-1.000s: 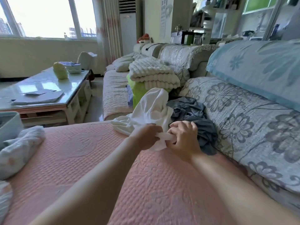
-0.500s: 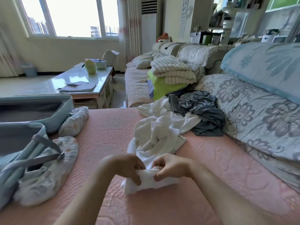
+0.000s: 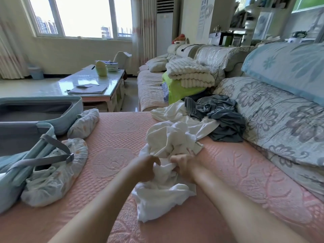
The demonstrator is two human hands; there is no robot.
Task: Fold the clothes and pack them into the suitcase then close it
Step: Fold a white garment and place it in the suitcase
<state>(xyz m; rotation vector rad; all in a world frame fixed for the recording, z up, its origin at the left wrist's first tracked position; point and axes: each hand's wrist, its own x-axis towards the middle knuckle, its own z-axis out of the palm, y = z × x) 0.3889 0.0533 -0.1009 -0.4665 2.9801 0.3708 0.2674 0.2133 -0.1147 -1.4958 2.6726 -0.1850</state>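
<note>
A crumpled white garment (image 3: 168,137) lies on the pink sofa seat (image 3: 115,155), stretching from the middle toward me. My left hand (image 3: 145,166) and my right hand (image 3: 185,163) both grip bunched folds of it, close together. A crumpled dark grey garment (image 3: 220,114) lies behind it against the floral backrest. An open light blue suitcase (image 3: 52,109) sits at the left, its near half crossed by grey straps (image 3: 52,146).
Two white patterned cloth covers (image 3: 57,172) (image 3: 84,122) lie beside the suitcase. A folded cream blanket on a lime green item (image 3: 189,74) sits further along the sofa. A glass coffee table (image 3: 91,81) stands on the left, beyond the suitcase.
Both hands pulled the white garment toward me, away from the grey one, and now gather more of its cloth. My view turned left, bringing the suitcase into sight.
</note>
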